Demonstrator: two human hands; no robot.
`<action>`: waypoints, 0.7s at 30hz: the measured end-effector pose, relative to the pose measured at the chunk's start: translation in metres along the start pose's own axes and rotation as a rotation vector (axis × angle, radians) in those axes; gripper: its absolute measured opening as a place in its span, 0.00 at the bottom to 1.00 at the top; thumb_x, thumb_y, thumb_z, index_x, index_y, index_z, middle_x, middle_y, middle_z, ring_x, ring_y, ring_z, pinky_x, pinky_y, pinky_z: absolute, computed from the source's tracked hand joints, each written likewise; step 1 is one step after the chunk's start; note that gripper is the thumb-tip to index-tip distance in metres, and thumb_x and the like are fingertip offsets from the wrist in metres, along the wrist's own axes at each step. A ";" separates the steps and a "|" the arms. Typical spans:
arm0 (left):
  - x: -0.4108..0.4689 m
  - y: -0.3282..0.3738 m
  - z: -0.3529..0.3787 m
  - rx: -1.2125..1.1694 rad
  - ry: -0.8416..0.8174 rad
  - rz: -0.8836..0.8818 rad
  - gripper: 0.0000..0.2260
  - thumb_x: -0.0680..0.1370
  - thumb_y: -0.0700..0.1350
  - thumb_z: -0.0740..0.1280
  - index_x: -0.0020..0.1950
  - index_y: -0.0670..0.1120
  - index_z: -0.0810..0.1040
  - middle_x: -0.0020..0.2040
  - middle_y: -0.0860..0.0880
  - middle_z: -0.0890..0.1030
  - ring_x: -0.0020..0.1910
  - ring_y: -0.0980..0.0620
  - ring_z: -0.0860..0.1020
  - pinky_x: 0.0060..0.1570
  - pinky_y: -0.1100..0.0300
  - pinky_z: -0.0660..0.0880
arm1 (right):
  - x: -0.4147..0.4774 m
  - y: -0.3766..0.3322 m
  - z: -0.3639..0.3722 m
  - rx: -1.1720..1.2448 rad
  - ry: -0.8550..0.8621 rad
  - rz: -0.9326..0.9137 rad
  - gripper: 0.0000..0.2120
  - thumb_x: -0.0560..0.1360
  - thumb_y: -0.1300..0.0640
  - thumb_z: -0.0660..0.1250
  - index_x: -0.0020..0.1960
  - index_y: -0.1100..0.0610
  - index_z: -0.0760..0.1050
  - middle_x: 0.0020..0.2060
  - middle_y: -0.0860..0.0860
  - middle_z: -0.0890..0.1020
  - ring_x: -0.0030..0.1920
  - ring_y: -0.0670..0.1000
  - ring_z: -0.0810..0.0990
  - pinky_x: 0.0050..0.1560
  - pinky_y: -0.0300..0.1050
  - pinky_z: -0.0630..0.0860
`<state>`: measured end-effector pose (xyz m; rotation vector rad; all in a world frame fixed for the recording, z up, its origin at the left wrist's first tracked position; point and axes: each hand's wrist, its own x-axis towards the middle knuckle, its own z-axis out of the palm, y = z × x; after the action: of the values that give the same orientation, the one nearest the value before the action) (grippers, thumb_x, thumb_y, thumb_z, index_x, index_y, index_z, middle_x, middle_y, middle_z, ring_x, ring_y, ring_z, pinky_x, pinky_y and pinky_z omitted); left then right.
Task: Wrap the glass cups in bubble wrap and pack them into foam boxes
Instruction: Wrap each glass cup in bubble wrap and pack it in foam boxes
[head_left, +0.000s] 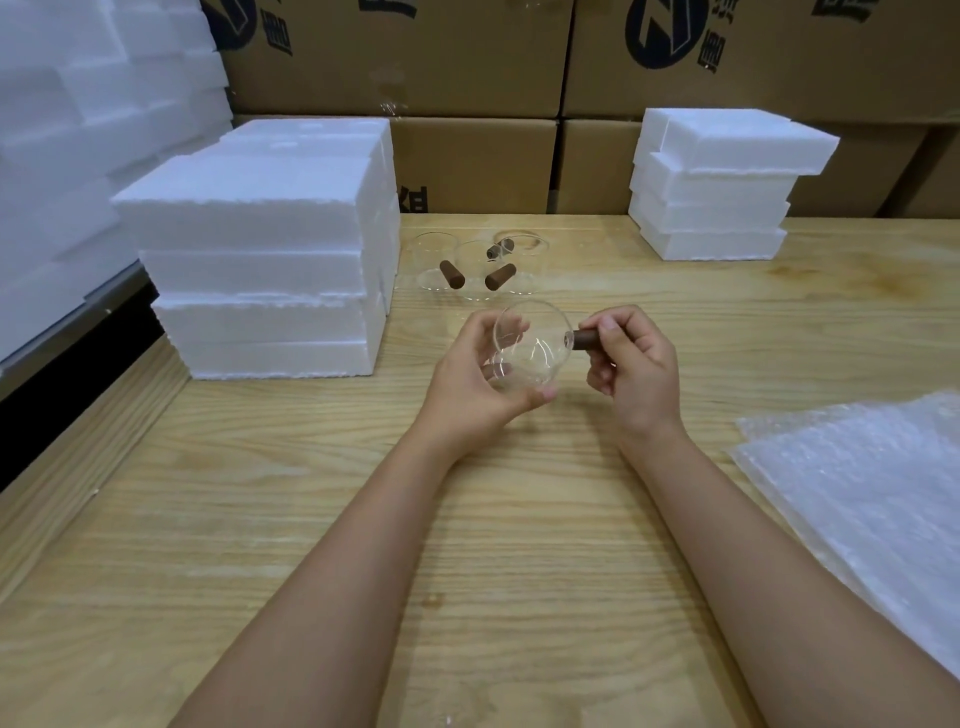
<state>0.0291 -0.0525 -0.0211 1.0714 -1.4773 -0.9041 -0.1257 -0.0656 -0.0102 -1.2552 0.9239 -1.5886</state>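
Both hands' fingers (511, 330) gripping tilted glass cup (530, 345)

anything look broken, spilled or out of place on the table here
Nothing stands out. The held glass cup looks intact between the left hand and right hand. Three more glass cups stand behind it, the foam boxes are stacked fairly squarely, and the bubble wrap lies flat.

Foam boxes (270, 260) stacked centre-left on table (311, 519); second stack (717, 187) upper right; three cups (478, 267) between; bubble wrap (872, 493) lower right; cartons (467, 62) behind.
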 end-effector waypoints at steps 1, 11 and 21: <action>0.000 0.000 0.001 0.013 0.001 0.008 0.29 0.65 0.35 0.80 0.57 0.55 0.70 0.60 0.56 0.77 0.62 0.59 0.76 0.58 0.61 0.75 | -0.002 0.001 0.001 -0.035 0.023 -0.007 0.11 0.79 0.61 0.58 0.40 0.55 0.73 0.31 0.46 0.80 0.27 0.41 0.66 0.28 0.35 0.62; -0.002 0.003 0.001 0.151 0.010 0.070 0.32 0.64 0.36 0.80 0.57 0.60 0.70 0.59 0.60 0.77 0.39 0.59 0.82 0.40 0.68 0.76 | -0.003 0.002 0.024 -0.349 0.301 0.084 0.21 0.65 0.36 0.72 0.35 0.52 0.69 0.34 0.49 0.79 0.32 0.41 0.74 0.34 0.30 0.68; 0.000 -0.001 0.002 0.301 0.123 0.089 0.33 0.66 0.31 0.74 0.53 0.66 0.67 0.43 0.67 0.78 0.36 0.60 0.80 0.38 0.66 0.76 | 0.000 -0.012 0.031 -0.543 0.150 0.194 0.26 0.62 0.32 0.72 0.40 0.50 0.65 0.45 0.48 0.74 0.44 0.47 0.74 0.40 0.39 0.66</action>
<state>0.0273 -0.0526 -0.0224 1.2445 -1.5763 -0.5537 -0.0977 -0.0626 0.0079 -1.3637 1.5983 -1.3337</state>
